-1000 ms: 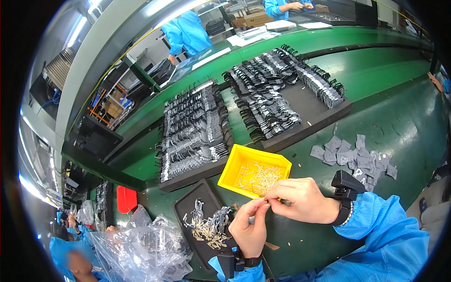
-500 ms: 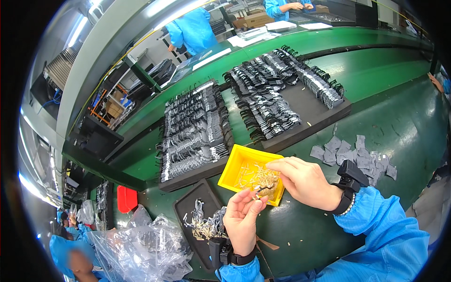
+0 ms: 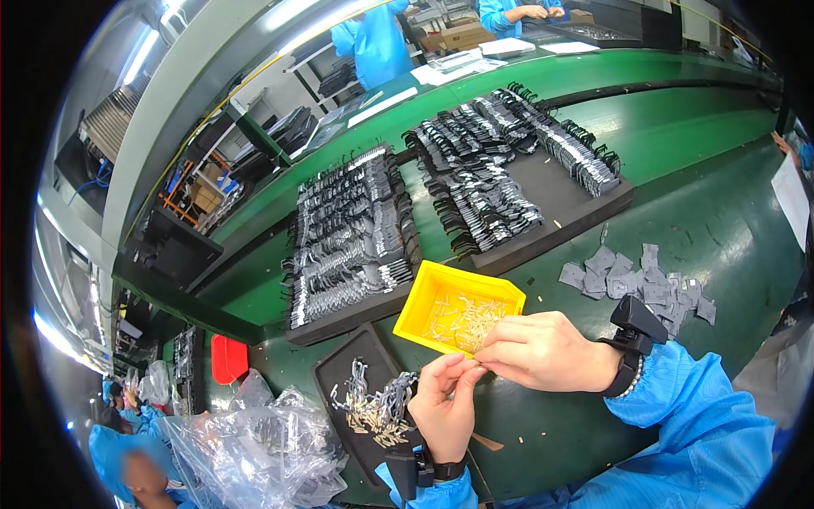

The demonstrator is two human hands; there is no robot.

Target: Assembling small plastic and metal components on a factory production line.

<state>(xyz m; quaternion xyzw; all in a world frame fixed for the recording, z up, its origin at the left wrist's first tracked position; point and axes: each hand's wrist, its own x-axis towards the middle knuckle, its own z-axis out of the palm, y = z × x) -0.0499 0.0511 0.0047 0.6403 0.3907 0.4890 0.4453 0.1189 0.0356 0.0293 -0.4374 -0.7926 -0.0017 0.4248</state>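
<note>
On the green surface (image 3: 564, 433), our left hand (image 3: 445, 413) and right hand (image 3: 549, 352) pinch something indiscernible, with many pin-like pieces (image 3: 483, 316) seemingly left in the yellow bin (image 3: 449, 280) just beyond.

The left forearm (image 3: 447, 493) enters from six o'clock; the left hand (image 3: 444, 414) points toward one o'clock, fingers curled and thumb meeting forefinger. The right forearm (image 3: 691, 411) reaches in from four o'clock, and the right hand (image 3: 547, 351) points toward nine o'clock, back upward, fingers bunched. Their fingertips come together, seemingly touching, though too small to be sure.
</note>
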